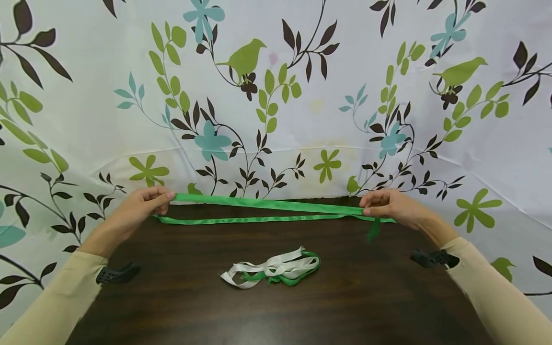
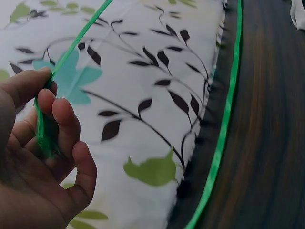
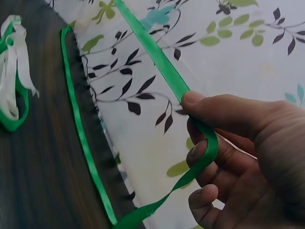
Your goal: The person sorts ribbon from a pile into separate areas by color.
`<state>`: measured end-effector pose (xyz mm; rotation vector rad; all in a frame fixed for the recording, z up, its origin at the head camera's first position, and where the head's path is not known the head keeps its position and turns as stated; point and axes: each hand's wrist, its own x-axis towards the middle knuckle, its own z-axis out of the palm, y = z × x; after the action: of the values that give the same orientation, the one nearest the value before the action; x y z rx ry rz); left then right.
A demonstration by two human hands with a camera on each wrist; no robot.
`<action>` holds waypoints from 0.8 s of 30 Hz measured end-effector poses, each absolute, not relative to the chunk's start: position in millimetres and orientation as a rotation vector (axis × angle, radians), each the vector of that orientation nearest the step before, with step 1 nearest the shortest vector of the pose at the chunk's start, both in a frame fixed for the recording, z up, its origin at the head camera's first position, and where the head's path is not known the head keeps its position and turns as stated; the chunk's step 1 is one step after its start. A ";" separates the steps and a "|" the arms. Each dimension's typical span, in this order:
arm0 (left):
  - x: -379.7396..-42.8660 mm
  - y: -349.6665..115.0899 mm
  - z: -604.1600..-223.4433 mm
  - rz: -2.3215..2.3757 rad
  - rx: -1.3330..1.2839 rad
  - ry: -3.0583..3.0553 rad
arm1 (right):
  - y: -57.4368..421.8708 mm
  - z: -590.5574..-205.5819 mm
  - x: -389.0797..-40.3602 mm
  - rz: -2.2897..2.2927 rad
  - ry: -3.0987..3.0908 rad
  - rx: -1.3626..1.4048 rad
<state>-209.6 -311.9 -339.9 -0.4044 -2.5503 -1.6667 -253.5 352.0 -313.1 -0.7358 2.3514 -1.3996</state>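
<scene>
The tabletop [image 1: 172, 302] leaves room to pass either side of the ribbon bundle [image 1: 276, 271], while the stretched green ribbon [image 1: 267, 204] and patterned cloth [image 1: 302, 115] block the back.

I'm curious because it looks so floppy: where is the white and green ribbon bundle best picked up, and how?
I'd pinch the ribbon bundle across its middle, probably from above: it lies low on the table, and its strands cross there, while the loops and loose ends towards its sides might pull free.
</scene>
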 end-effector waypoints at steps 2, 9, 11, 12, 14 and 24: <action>-210.4 -319.1 -343.9 -1.648 -0.369 -2.577 | 354.8 -317.7 -256.8 -1.379 2.379 -0.723; -214.4 -336.3 -355.7 -1.626 -0.274 -2.651 | 366.4 -334.4 -265.0 -1.338 2.444 -0.656; -216.2 -340.2 -358.5 -1.597 -0.251 -2.674 | 370.1 -339.6 -267.1 -1.346 2.451 -0.648; -217.0 -342.1 -360.1 -1.584 -0.238 -2.687 | 371.8 -342.0 -268.2 -1.355 2.451 -0.645; -218.2 -345.8 -363.1 -1.549 -0.212 -2.709 | 374.5 -346.2 -270.3 -1.375 2.454 -0.638; -221.1 -360.1 -381.2 -1.519 -0.070 -2.749 | 391.4 -367.6 -283.3 -1.400 2.512 -0.493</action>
<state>-221.1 -360.1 -381.2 -0.0699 -2.7490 -1.5191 -283.3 391.4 -367.6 -0.4929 2.5117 -1.4002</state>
